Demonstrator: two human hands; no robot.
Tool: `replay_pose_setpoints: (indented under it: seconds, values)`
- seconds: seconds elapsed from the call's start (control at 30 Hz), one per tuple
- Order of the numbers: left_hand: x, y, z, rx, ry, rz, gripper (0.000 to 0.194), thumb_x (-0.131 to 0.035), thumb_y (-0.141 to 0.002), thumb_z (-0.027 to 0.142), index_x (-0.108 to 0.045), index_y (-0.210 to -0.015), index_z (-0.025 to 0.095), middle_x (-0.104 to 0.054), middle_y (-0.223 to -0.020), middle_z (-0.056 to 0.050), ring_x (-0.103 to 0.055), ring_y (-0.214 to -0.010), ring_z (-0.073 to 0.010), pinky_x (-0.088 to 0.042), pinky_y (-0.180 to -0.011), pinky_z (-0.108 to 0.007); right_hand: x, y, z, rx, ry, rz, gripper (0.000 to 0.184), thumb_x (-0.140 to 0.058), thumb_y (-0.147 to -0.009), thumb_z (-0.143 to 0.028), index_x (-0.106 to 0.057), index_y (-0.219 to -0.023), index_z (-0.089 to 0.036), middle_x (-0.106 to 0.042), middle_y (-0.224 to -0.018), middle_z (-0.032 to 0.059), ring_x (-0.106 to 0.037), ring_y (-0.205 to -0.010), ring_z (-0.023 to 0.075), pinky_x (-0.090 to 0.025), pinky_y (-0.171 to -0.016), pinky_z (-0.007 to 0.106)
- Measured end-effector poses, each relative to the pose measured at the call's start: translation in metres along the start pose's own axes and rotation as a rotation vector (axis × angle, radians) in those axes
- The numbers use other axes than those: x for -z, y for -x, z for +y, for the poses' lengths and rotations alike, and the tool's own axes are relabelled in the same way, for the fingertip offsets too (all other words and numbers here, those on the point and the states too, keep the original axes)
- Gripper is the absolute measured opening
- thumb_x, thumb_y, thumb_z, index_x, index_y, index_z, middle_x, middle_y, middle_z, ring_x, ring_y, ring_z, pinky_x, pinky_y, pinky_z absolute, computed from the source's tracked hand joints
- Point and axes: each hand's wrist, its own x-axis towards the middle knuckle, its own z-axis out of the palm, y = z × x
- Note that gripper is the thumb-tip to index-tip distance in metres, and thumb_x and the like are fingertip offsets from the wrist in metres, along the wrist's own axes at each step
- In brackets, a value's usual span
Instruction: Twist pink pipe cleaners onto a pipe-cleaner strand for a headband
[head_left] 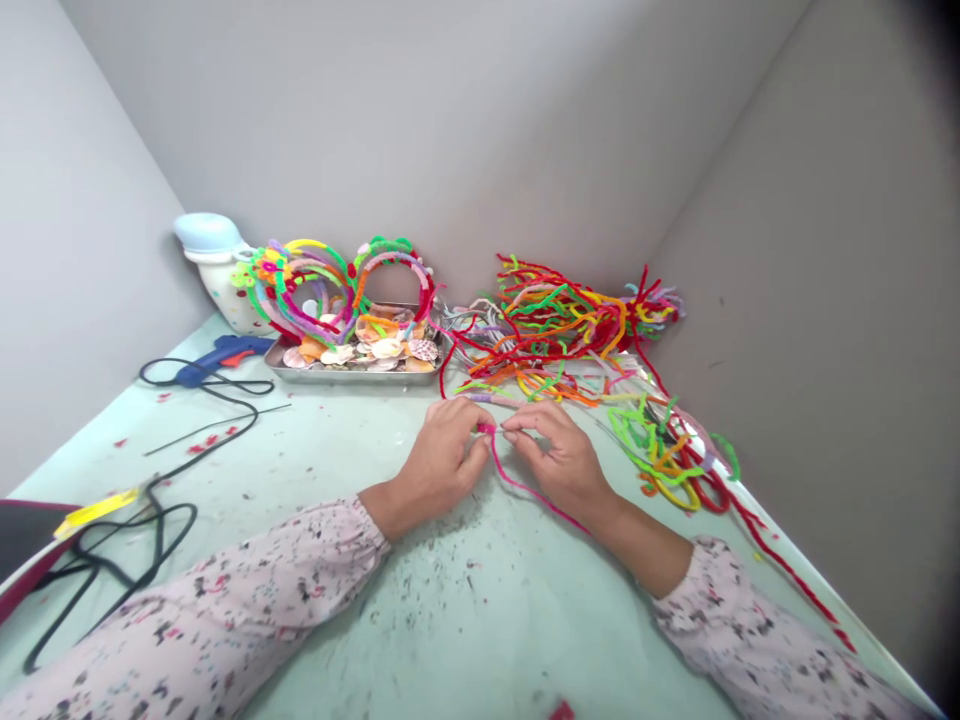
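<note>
My left hand (439, 452) is closed in a pinch on a bright pink pipe cleaner (534, 492), at a spot where it bunches into a short wrapped bit. From there the pipe cleaner's loose tail hangs down and runs right, passing below my right wrist. Close beside it, my right hand (564, 458) pinches a thin pale strand that reaches toward the pink wrap; its kind is too small to make out. Just behind my fingertips lies a length wrapped in purple and pale pink (486, 398), partly hidden by my hands.
Behind stands a metal tray (352, 376) of seashells, with colourful fuzzy headbands (394, 258) on it. A pile of pipe cleaners (562, 310) spreads at right. At left are a blue glue gun (217, 358), its black cord (161, 530), a yellow cutter (97, 512) and a white bin (232, 290).
</note>
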Motion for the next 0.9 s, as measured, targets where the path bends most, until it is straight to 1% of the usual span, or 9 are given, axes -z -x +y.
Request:
replay_pose_setpoints:
  seconds: [0.13,0.27,0.7,0.9]
  values:
    - [0.0001,0.0012,0.0002,-0.027,0.034,0.078,0.018,-0.046,-0.083,0.009,-0.055,-0.095,0.018,-0.058,-0.094,-0.005,-0.053,-0.094,-0.0195,-0.040,-0.087,-0.036,0.0003,0.0009,0.0000,-0.007,-0.014,0.019,0.012,-0.057,-0.085,-0.021,-0.066,-0.093,-0.025,-0.064,-0.093,0.0023,-0.059,-0.097,0.0180,-0.046,-0.087,0.035]
    - [0.0001,0.0010,0.0000,-0.038,0.079,0.140,0.018,-0.049,-0.084,0.011,-0.056,-0.098,0.019,-0.059,-0.097,-0.006,-0.054,-0.096,-0.0190,-0.042,-0.087,-0.034,0.0002,0.0008,0.0002,-0.023,-0.031,0.022,0.011,-0.058,-0.084,-0.022,-0.066,-0.092,-0.025,-0.065,-0.092,0.0020,-0.060,-0.094,0.0177,-0.047,-0.085,0.034]
    - [-0.0005,0.0009,-0.0029,-0.048,0.077,0.142,0.018,-0.054,-0.082,0.009,-0.060,-0.094,0.021,-0.063,-0.093,-0.004,-0.055,-0.094,-0.0189,-0.043,-0.086,-0.035,-0.0001,0.0016,-0.0005,-0.036,-0.047,-0.003,0.011,-0.058,-0.084,-0.021,-0.065,-0.092,-0.024,-0.064,-0.091,0.0022,-0.059,-0.093,0.0172,-0.046,-0.085,0.034]
    - [-0.0009,0.0003,-0.0039,-0.063,0.075,0.152,0.016,-0.057,-0.081,0.009,-0.061,-0.092,0.020,-0.064,-0.090,-0.003,-0.055,-0.092,-0.0172,-0.043,-0.086,-0.033,0.0003,0.0015,-0.0009,-0.055,-0.055,-0.006,0.011,-0.059,-0.083,-0.021,-0.066,-0.090,-0.024,-0.064,-0.091,0.0021,-0.059,-0.094,0.0177,-0.046,-0.086,0.034]
